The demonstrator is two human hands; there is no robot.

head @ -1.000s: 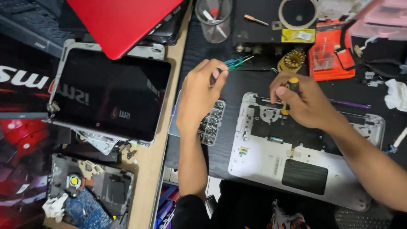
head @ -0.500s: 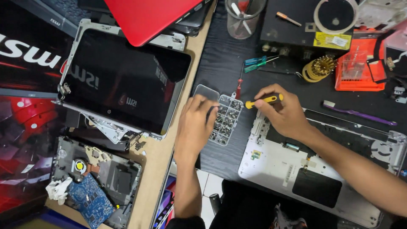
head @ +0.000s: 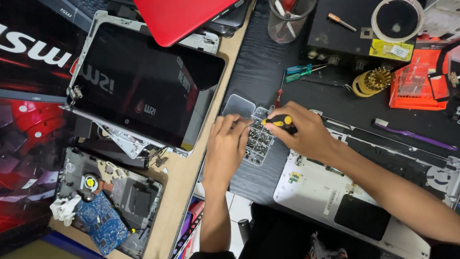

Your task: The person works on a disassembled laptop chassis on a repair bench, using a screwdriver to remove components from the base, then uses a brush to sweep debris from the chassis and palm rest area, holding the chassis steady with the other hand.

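— Clear compartment box of screws (head: 256,139): where does it sit?

— On the dark surface (head: 258,72), between the white laptop base (head: 330,192) and the detached screen panel (head: 143,91) lying face up to my left. Its lid looks swung open at the far end.

— And your hands?

— My left hand (head: 229,144) is over the box, fingers bent down into the compartments. I judge it is pinching at a small screw, but I cannot tell whether anything is caught between the fingertips. My right hand (head: 306,134) is closed round a black and yellow screwdriver (head: 279,122), its handle resting across the box's near edge.

— Why keep the driver in hand?

— I think it is so the tool stays ready right beside the laptop base while the other hand picks parts.

— Anything else close?

— Green and blue screwdrivers (head: 299,72) farther back, a purple toothbrush (head: 414,135) on the right, and an opened chassis with a blue circuit board (head: 103,223) at lower left.
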